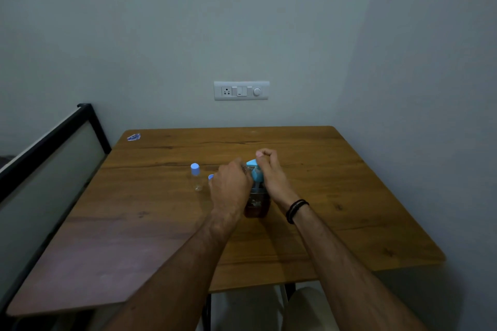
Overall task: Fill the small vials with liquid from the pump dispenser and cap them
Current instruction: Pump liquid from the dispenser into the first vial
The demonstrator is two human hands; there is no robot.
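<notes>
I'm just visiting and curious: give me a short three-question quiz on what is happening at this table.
1. True or false: the right hand rests on the blue pump head of the pump dispenser.
2. What colour is the cap of the vial standing left of the left hand?
3. Which lies at the far left corner of the table: A) a small blue and white packet, B) a spoon, C) a phone?

Key: 1 true; 2 blue; 3 A.
</notes>
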